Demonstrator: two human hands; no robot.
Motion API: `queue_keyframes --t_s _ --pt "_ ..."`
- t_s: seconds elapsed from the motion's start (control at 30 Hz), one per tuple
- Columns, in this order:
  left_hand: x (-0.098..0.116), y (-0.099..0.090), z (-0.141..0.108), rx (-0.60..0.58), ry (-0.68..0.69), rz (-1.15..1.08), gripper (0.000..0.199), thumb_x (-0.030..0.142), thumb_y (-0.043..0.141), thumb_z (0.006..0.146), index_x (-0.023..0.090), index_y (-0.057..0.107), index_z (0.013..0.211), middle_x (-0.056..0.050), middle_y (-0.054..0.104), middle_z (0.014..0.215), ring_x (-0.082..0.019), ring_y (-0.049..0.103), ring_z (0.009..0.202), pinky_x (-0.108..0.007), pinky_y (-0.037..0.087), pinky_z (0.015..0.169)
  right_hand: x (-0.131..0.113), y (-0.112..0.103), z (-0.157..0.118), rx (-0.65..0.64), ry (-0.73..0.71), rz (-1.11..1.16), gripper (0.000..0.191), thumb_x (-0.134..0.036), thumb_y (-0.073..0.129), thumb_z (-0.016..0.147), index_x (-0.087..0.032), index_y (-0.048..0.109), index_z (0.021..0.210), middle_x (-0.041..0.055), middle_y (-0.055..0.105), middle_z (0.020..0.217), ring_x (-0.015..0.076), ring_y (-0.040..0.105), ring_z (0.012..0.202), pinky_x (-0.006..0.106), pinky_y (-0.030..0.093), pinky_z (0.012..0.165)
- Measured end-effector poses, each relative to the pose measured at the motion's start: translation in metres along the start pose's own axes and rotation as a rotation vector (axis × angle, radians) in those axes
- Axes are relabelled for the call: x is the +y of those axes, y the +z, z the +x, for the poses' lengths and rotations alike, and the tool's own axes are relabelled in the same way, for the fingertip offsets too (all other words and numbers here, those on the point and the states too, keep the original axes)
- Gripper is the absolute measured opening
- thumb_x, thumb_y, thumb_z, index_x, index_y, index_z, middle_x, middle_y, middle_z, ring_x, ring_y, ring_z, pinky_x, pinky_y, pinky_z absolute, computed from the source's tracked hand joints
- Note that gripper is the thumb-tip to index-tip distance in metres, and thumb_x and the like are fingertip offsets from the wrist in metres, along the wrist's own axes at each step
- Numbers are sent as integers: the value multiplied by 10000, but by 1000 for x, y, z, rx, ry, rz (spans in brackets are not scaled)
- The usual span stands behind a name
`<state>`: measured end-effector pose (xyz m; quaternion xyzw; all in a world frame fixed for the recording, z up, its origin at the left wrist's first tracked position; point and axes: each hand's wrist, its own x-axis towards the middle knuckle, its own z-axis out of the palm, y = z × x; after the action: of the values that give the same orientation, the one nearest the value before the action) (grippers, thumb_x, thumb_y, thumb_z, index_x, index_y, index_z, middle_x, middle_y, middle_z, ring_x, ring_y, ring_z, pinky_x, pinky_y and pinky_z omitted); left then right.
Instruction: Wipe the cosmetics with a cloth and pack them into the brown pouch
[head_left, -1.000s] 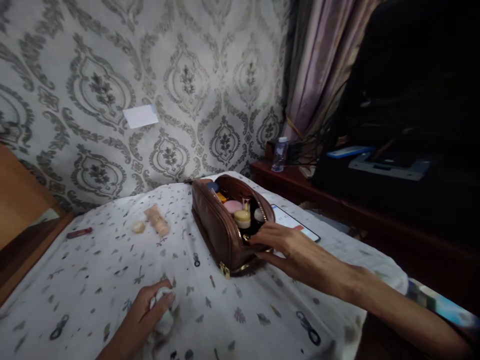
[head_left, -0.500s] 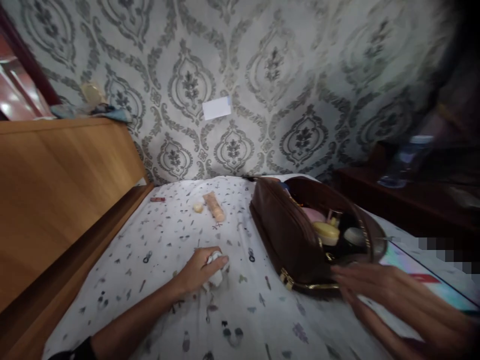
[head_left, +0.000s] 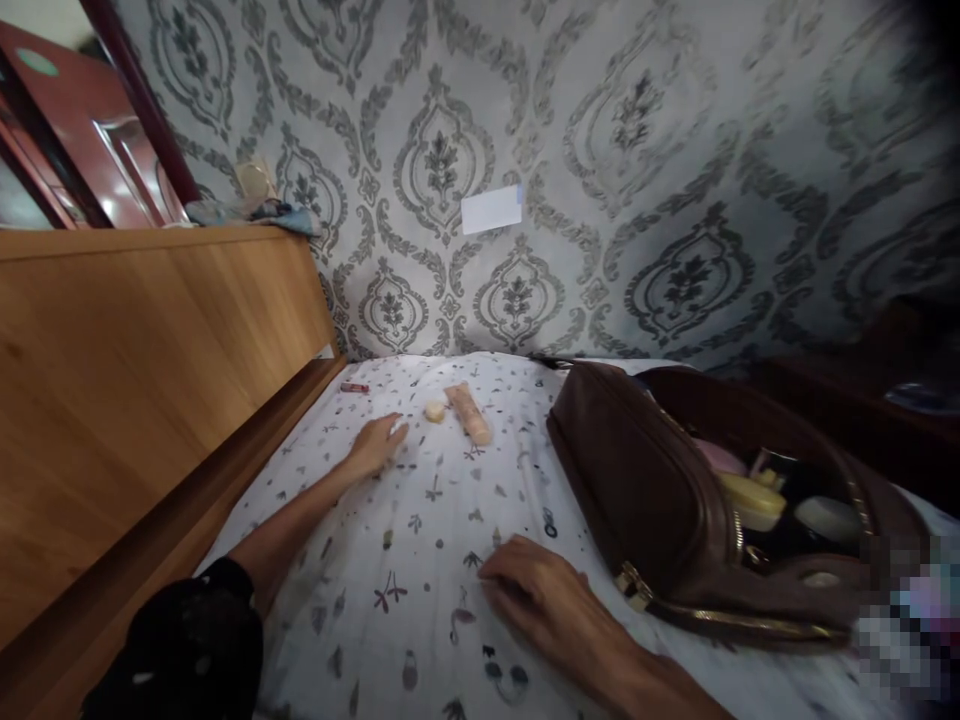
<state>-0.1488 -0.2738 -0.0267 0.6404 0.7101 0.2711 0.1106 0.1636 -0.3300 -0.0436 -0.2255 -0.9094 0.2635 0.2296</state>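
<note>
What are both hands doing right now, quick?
Left hand: open, flat on the bedsheet, near the small round jar.
Right hand: open, resting on the bedsheet, holding nothing.

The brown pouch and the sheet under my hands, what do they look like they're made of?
The brown pouch looks like leather or faux leather: smooth, a faint sheen, stitched seams, gold metal zipper. The sheet looks like thin woven cotton, matte white with small printed motifs and soft creases. Neither can be told for sure from sight alone.
</note>
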Motion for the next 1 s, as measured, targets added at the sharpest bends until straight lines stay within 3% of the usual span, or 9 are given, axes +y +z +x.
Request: queue_keyframes --t_s 0.1,0.2,0.4,0.57,0.77,1.0 --pt "-24 -21 27 44 -117 286 197 239 490 964 151 608 1096 -136 651 1156 -272 597 1147 -386 448 977 2 17 11 30 50 96 198 -97 535 874 -176 716 893 68 737 867 195 686 832 328 551 764" --pt "-43 -38 49 50 -183 492 325 220 528 955 144 558 1269 -148 564 1348 -295 531 1259 -473 428 1043 6 25 11 87 76 176 198 -117 539 874 -177 727 896 71 744 878 189 690 826 323 550 764" --pt "-62 -48 69 -24 -197 688 560 60 457 864 166 479 1414 -190 478 1479 -345 459 1357 -445 476 999 3 24 4 116 164 269 206 -82 602 796 -178 770 867 51 772 838 157 693 771 265 533 731" --pt "-59 -52 82 -101 -178 760 452 123 334 922 175 622 1267 -186 598 1339 -354 625 1167 -453 513 908 3 25 7 91 251 339 213 -104 649 762 -160 810 888 55 788 827 143 699 730 212 509 669" --pt "-46 -57 80 -64 -164 817 429 174 247 947 128 632 1131 -205 668 1183 -336 700 998 -396 518 788 9 28 9 64 248 403 230 -95 673 735 -156 823 899 28 780 764 110 654 634 172 454 592" --pt "-30 -51 56 -4 -141 899 402 126 186 930 128 582 1002 -223 680 1150 -343 678 1049 -361 498 763 13 28 7 122 268 525 227 -89 667 735 -135 822 894 12 743 725 77 565 578 153 409 538"
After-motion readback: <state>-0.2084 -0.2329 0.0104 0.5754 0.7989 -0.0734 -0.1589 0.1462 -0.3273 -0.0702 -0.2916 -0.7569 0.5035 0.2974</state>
